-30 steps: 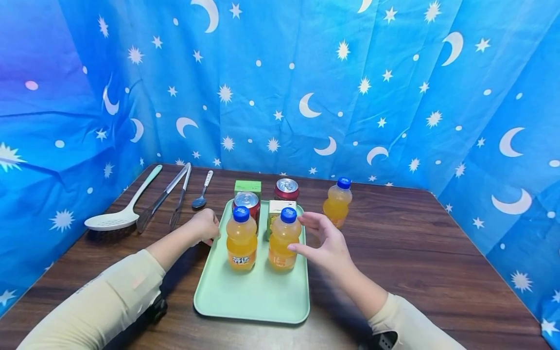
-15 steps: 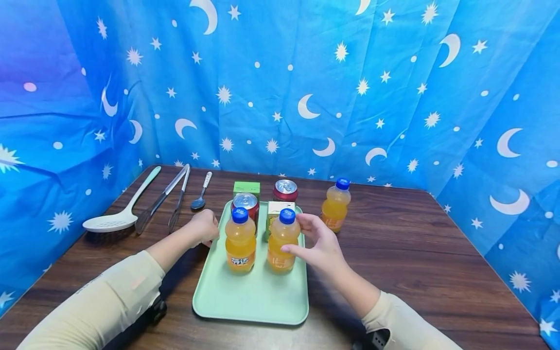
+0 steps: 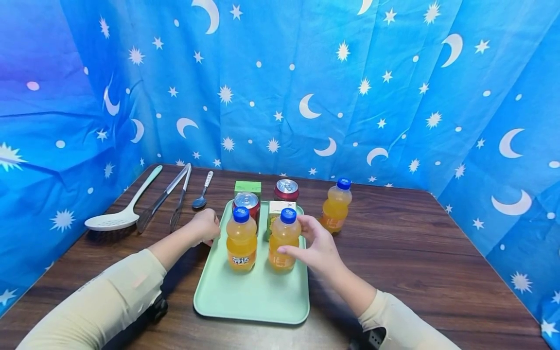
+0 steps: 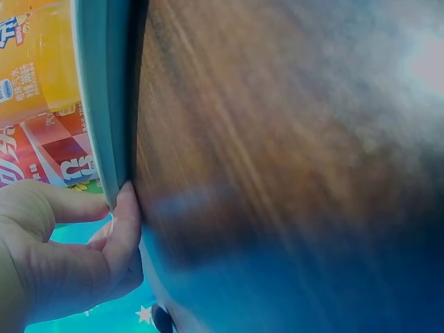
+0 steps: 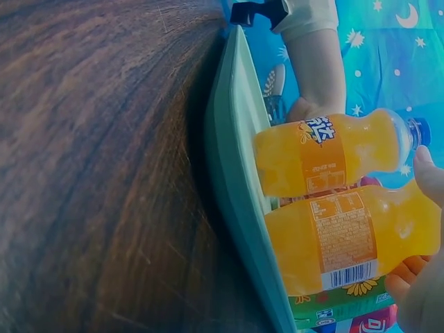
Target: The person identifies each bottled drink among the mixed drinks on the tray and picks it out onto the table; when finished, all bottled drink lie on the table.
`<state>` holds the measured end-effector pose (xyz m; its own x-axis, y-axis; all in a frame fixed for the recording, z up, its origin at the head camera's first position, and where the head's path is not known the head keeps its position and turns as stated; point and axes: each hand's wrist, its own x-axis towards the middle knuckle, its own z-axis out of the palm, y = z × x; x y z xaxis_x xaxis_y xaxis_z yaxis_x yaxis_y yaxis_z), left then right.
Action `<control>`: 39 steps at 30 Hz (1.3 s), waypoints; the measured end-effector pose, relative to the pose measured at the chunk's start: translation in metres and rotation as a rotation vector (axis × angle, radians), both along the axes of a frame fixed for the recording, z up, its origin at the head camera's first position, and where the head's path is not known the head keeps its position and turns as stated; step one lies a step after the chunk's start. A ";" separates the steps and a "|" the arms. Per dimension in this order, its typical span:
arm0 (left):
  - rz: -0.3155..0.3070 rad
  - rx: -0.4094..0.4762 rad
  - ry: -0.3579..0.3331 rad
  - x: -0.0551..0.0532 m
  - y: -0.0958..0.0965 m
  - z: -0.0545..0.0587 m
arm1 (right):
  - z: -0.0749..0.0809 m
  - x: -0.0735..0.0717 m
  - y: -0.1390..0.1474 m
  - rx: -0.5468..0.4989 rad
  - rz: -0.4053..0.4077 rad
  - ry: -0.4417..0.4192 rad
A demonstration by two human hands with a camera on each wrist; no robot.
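Note:
My left hand (image 3: 205,226) pinches the left rim of a pale green tray (image 3: 251,301); the left wrist view shows thumb and fingers meeting on that rim. Upright on the tray stand two orange soda bottles with blue caps, a left bottle (image 3: 241,243) and a right bottle (image 3: 283,245). My right hand (image 3: 321,248) is curled round the right bottle, thumb across its front and fingers at its far side. Behind the bottles are a red soda can (image 3: 247,200) and a green drink carton (image 3: 273,211), both partly hidden.
A third soda bottle (image 3: 337,206) stands right of the tray. At the back are a green box (image 3: 248,187) and another red can (image 3: 287,188). A skimmer (image 3: 115,219), tongs (image 3: 164,197) and a spoon (image 3: 202,194) lie left on the wooden table (image 3: 415,262).
My right hand has shifted slightly left, its thumb reaching further across the front of the right bottle. The left hand, tray and drinks hold their places.

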<state>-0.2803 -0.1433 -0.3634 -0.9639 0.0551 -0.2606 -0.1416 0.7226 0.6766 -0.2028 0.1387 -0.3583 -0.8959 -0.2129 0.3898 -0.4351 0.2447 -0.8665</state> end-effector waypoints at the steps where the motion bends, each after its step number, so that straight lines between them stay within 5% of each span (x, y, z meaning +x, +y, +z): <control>1: 0.001 0.000 -0.001 0.000 0.000 0.000 | 0.000 0.000 0.000 -0.002 -0.002 -0.002; 39: 0.008 -0.006 0.001 -0.002 0.000 -0.002 | -0.003 0.006 0.000 -0.079 -0.019 0.024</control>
<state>-0.2825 -0.1430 -0.3656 -0.9646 0.0456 -0.2597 -0.1467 0.7256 0.6723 -0.1968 0.1391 -0.3611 -0.8897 -0.1641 0.4259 -0.4518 0.1843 -0.8729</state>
